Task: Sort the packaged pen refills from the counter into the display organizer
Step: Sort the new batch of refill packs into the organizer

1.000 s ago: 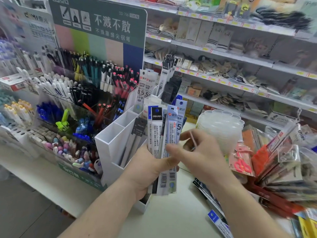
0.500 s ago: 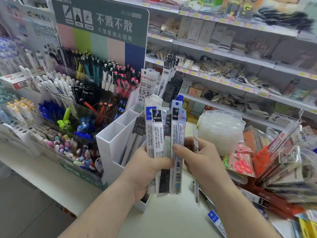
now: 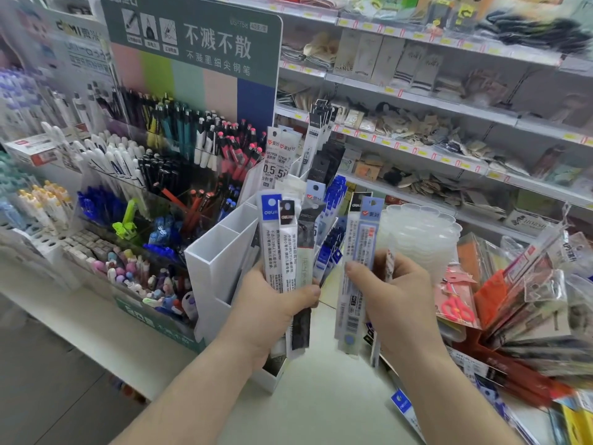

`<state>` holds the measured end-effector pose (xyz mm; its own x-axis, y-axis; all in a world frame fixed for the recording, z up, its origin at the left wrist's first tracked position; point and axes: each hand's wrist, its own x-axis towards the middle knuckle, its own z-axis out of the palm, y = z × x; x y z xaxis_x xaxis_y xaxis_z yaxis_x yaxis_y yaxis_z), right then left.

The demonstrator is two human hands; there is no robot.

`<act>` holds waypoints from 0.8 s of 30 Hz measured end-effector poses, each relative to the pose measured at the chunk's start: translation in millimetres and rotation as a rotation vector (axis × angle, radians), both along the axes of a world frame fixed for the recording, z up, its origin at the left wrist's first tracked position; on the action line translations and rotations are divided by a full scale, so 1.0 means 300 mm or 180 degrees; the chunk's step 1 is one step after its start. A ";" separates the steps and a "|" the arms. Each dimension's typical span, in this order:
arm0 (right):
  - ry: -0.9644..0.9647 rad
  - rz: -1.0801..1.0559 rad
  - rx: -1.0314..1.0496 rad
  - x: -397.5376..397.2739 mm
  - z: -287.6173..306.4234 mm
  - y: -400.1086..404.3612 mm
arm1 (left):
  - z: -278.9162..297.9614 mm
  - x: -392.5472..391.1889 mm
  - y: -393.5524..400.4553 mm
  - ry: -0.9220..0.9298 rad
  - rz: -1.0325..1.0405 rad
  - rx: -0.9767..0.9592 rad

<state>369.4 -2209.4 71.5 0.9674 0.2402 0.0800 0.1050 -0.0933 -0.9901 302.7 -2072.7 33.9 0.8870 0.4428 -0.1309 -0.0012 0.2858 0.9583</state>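
Pen refills (image 3: 282, 248) sit mid-frame, a fan of packets gripped in the left hand (image 3: 272, 303), while the right hand (image 3: 394, 297) pinches a pale blue packet (image 3: 359, 268) apart from it. Sorting looks underway; next comes matching that packet to a slot of the white organizer (image 3: 221, 261) at centre-left. Readable: "deli", "0.5".

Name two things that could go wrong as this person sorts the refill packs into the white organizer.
The left hand grips several fanned packs near their lower ends, so one could slip out. The right hand pinches its packs beside a stack of clear plastic dishes; reaching toward the white organizer may knock it.
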 end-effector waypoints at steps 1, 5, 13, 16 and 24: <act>-0.0089 -0.0054 -0.0081 -0.003 -0.001 0.003 | 0.000 0.000 -0.003 -0.0036 0.0010 0.0128; -0.0352 0.0049 -0.0366 -0.040 -0.012 0.035 | 0.015 -0.001 -0.029 -0.0199 -0.0061 0.0309; 0.0756 0.0582 0.0490 -0.052 -0.006 0.025 | 0.007 -0.016 -0.006 -0.0263 -0.0242 -0.0271; 0.0692 0.0348 0.0526 -0.039 -0.008 0.019 | 0.003 -0.024 0.007 -0.0227 -0.0286 -0.0381; 0.0402 0.0558 0.0044 -0.079 0.009 0.071 | -0.003 -0.018 -0.015 -0.0304 -0.0178 -0.0281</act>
<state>345.8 -2188.3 74.1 0.9135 0.4053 -0.0348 -0.0066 -0.0708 -0.9975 297.4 -2077.3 33.1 0.9203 0.3828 -0.0809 -0.0730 0.3713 0.9256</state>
